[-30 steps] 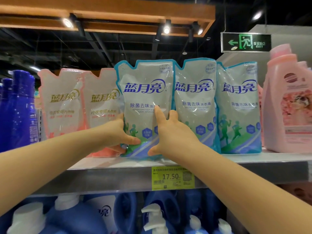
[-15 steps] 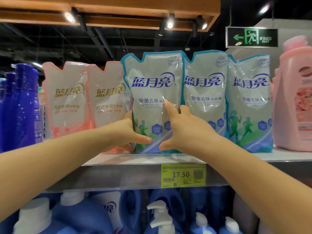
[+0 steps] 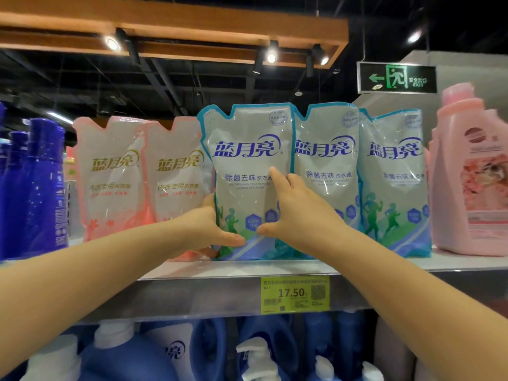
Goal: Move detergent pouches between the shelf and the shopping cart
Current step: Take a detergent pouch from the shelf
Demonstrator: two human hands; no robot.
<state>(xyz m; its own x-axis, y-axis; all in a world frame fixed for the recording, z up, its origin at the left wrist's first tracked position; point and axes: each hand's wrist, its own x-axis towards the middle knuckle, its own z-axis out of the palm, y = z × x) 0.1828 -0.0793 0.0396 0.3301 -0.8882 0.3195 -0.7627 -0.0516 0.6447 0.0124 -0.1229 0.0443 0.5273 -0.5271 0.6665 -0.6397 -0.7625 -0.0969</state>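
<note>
Left hand grips the pouch at its left edge — thumb in front, fingers hidden behind. Right hand grips the right edge — index finger straight on the front.

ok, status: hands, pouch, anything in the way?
Left hand, right hand grip teal-edged clear plastic pouch by its sides. Upright, base at grey metal shelf. Matching pouch tight on its right.

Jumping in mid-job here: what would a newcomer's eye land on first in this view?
First, the blue-edged detergent pouch at centre on the shelf, with the left hand gripping its left edge and the right hand its right edge. Next come the yellow price tag reading 17.50 on the shelf's front just below, and the lit green exit sign at upper right.
</note>
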